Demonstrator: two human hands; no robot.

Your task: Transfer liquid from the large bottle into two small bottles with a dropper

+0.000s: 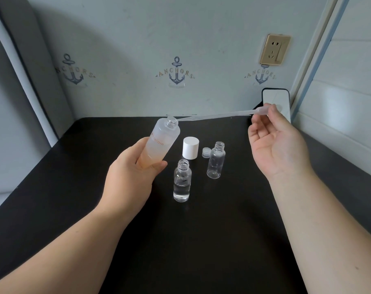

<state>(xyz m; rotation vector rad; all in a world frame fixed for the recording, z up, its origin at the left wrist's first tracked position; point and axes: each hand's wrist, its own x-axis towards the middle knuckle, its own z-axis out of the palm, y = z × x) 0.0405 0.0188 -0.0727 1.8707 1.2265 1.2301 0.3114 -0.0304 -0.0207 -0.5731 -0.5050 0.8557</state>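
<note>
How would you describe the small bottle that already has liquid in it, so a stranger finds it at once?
Start at the black table and find the white cap standing near its middle. Two small clear bottles stand open beside it. The nearer bottle, in front of the cap, holds clear liquid in its lower part; the farther bottle, right of the cap, looks empty.

i see a black table point(201, 240) filling the lower frame. the big bottle point(159, 143) left of centre is frosted, peach-tinted at its base, with orange lettering. a white cap point(190, 147) sits mid-frame beside two clear small bottles point(182, 181) point(216, 160). the dropper point(218, 116) is translucent. the wall point(138, 39) is pale grey-blue with navy anchor prints point(176, 71); a gold socket point(274, 49) sits upper right.
</note>
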